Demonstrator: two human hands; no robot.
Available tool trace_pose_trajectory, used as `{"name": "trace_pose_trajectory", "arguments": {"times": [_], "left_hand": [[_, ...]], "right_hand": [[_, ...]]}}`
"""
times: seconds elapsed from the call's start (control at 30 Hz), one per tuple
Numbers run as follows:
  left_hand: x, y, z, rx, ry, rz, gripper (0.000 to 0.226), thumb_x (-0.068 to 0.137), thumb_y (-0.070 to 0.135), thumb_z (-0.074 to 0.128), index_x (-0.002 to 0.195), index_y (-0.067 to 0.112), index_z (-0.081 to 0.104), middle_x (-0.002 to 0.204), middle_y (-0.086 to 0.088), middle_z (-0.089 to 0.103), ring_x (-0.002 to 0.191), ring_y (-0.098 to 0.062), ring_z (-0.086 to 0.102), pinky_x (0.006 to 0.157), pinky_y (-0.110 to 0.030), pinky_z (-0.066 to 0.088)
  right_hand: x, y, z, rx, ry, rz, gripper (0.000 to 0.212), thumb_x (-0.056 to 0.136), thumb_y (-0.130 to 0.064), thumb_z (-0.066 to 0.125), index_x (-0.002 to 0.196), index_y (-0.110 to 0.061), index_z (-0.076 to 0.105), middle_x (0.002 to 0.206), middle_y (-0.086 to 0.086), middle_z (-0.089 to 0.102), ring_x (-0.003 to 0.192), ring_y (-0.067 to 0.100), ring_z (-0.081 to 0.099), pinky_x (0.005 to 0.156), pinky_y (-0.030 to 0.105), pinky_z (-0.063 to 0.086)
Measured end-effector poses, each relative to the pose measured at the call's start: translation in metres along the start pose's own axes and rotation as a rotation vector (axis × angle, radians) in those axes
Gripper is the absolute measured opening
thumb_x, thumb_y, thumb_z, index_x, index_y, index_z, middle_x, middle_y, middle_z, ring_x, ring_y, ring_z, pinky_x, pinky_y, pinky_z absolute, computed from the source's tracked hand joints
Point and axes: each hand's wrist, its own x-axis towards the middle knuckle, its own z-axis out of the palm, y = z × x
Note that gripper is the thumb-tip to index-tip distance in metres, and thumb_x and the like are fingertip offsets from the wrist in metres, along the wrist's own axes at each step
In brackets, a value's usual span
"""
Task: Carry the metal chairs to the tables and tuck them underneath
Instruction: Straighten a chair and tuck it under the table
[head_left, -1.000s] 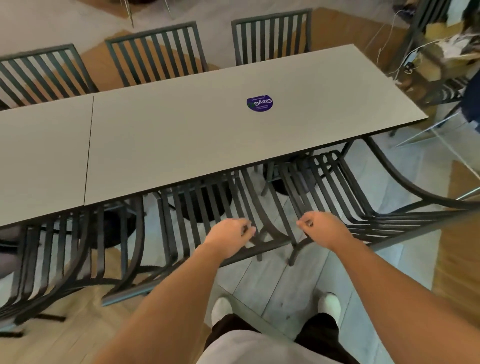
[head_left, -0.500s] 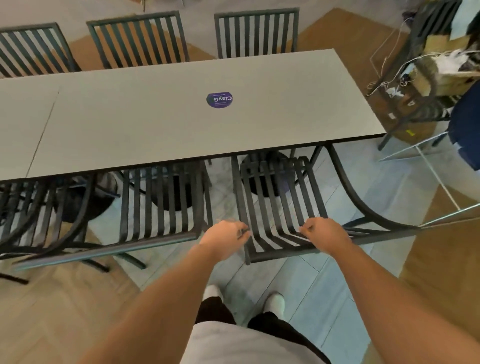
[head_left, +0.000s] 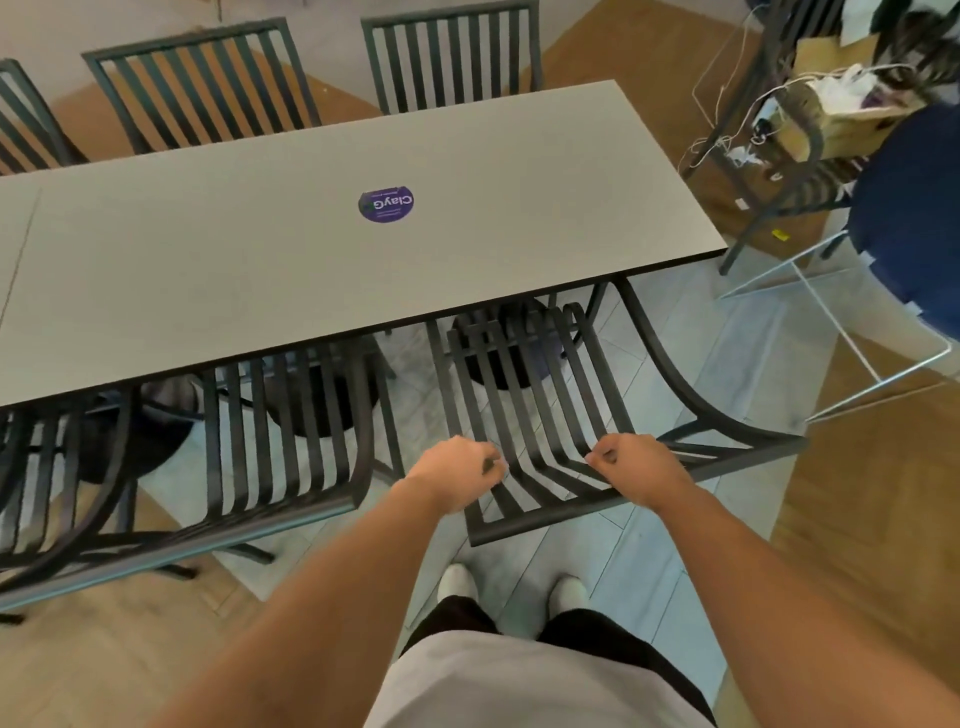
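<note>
Dark slatted metal chair (head_left: 530, 405) stands at the near edge of the long grey table (head_left: 291, 249), its seat front partly under the tabletop; both hands curl around its backrest, the left hand (head_left: 457, 480) on the left slats, the right hand (head_left: 636, 470) on the right slats, beside a second tucked slatted chair (head_left: 280, 426)

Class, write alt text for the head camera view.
Both hands, left hand and right hand, grip the slatted back of a metal chair partly tucked under a grey table. Further chairs stand alongside.
</note>
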Motion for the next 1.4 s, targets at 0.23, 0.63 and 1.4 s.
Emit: {"name": "trace_pose_trajectory", "arguments": {"times": [0.23,0.63,1.4], "left_hand": [[0.024,0.031,0.025,-0.015,-0.042,-0.095,0.047,0.107,0.056,0.039,0.138,0.028,0.060,0.120,0.000,0.072,0.104,-0.020,0.067,0.093,-0.039,0.056],[0.032,0.120,0.081,-0.074,-0.182,-0.359,0.079,0.091,0.074,0.058,0.157,0.038,0.036,0.147,-0.001,0.051,0.133,-0.026,0.051,0.112,-0.045,0.044],[0.095,0.129,0.077,0.020,-0.171,-0.342,0.053,0.100,0.055,0.059,0.150,0.040,0.049,0.108,-0.001,0.065,0.100,-0.020,0.067,0.090,-0.041,0.060]], "right_hand": [[0.023,0.053,-0.015,-0.014,-0.030,-0.039,0.035,0.102,-0.045,0.057,0.121,-0.019,0.070,0.102,0.003,0.074,0.092,0.019,0.068,0.088,0.035,0.057],[0.055,0.139,-0.025,-0.385,-0.268,-0.457,0.083,0.077,-0.091,0.048,0.121,-0.022,0.061,0.105,-0.008,0.053,0.094,0.013,0.054,0.083,0.034,0.050],[0.095,0.163,-0.040,-0.539,-0.146,-0.427,0.059,0.089,-0.078,0.049,0.102,-0.024,0.068,0.083,-0.004,0.065,0.078,0.016,0.067,0.079,0.036,0.058]]}}
